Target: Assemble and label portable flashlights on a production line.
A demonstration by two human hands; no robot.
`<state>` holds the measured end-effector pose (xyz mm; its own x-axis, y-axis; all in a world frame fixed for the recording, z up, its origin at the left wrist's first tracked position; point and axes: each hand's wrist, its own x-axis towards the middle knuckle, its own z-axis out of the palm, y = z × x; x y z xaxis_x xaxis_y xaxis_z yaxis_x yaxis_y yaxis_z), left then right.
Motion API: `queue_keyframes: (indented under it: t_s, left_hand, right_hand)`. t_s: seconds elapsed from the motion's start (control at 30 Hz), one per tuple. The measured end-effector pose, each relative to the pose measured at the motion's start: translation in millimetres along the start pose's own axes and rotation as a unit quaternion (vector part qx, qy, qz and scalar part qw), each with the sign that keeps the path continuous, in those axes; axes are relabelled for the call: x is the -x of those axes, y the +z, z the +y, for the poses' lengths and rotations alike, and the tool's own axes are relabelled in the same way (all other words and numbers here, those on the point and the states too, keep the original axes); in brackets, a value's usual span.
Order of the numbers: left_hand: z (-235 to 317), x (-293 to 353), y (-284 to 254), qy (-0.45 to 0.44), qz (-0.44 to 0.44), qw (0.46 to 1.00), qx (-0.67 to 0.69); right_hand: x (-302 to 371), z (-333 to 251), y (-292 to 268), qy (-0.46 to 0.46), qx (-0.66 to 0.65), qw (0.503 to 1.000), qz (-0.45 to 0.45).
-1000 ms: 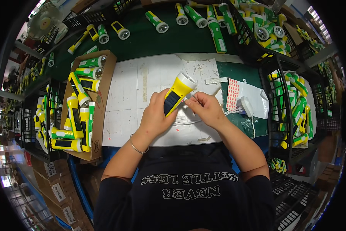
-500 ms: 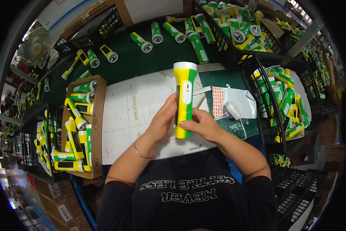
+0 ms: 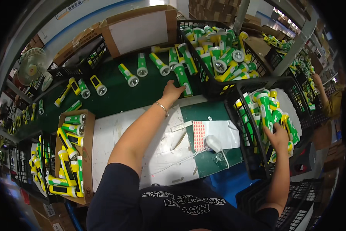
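Note:
My left hand reaches over the green bench, fingers apart, its thumb at the tail end of a green and yellow flashlight lying there. It is not closed around that flashlight. At the right, my right hand is shut on the lower end of a green flashlight with its head pointing away from me. That flashlight is over the pile in a black plastic crate, among several similar ones. Some of my right fingers are hidden.
Several flashlights lie along the green bench. A second black crate heaped with flashlights stands at the back. At left is a cardboard box of flashlights. A white adapter with cord lies beside a red-and-white sticker sheet.
My hands held a yellow and green flashlight in the middle; now they are apart. My right hand has moved right to the crate with a flashlight, my left forward to the bench. The view has shifted.

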<state>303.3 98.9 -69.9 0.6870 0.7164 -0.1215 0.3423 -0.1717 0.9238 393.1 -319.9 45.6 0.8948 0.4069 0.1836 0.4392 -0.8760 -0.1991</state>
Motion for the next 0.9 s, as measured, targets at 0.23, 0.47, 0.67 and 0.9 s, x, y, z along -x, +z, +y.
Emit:
queue_keyframes:
  t_s: [0.23, 0.47, 0.67, 0.9]
  left_hand:
    - [-10.7, -49.4, 37.4, 0.048, 0.116, 0.988, -0.093]
    - [-10.9, 17.1, -23.1, -0.151, -0.234, 0.809, 0.517]
    - [10.3, 121.5, -64.1, -0.109, -0.305, 0.786, 0.527]
    - [4.7, 180.2, -95.5, -0.125, -0.223, 0.792, 0.554]
  right_hand:
    - [-5.0, -10.7, -7.4, -0.005, -0.043, 0.998, 0.035]
    - [-10.2, 1.9, -1.0, -0.020, -0.089, 0.993, 0.077]
    - [-15.0, 9.3, 4.4, -0.051, -0.073, 0.989, 0.118]
    - [21.8, -55.4, -33.1, -0.129, -0.101, 0.977, 0.140]
